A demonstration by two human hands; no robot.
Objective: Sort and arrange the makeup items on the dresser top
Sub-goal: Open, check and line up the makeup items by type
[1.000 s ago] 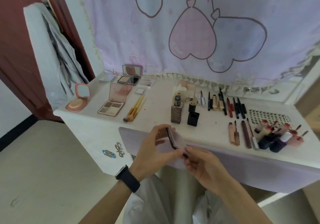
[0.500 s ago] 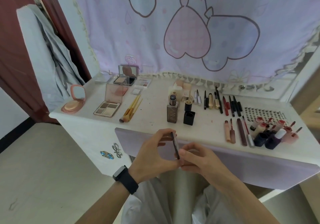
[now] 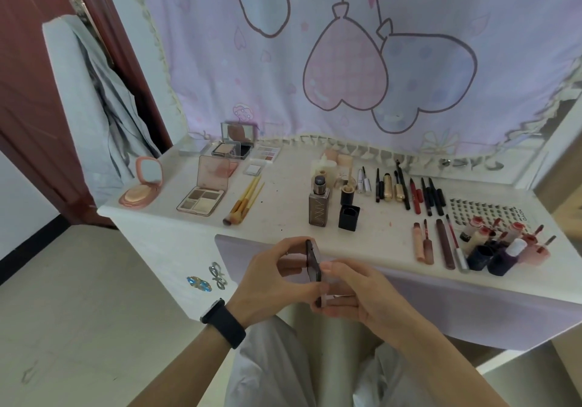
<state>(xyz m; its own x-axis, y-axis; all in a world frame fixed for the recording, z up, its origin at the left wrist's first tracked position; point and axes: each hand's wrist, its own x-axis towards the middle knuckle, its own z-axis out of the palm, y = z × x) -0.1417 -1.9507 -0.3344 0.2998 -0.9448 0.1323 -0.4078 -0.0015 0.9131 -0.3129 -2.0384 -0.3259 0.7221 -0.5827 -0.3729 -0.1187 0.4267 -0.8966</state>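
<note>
A: Where's the thin dark plum compact (image 3: pixel 313 260)?
B: Edge-on, just before the white counter (image 3: pixel 283 198), above the lap.
A: Held how?
B: Left hand (image 3: pixel 274 277) curls its fingers (image 3: pixel 283 246) round it. Right hand (image 3: pixel 356 293) pinches its lower end.

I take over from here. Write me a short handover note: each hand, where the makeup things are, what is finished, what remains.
Left hand and right hand both grip a dark flat compact, held on edge in front of the dresser, not on its top.
On top: open palettes at left, brushes beside them, foundation bottle in the middle, pencils and lip tubes in rows, small bottles at right.
Done: these groups are laid out. Left: set the compact down, probably with the palettes.
</note>
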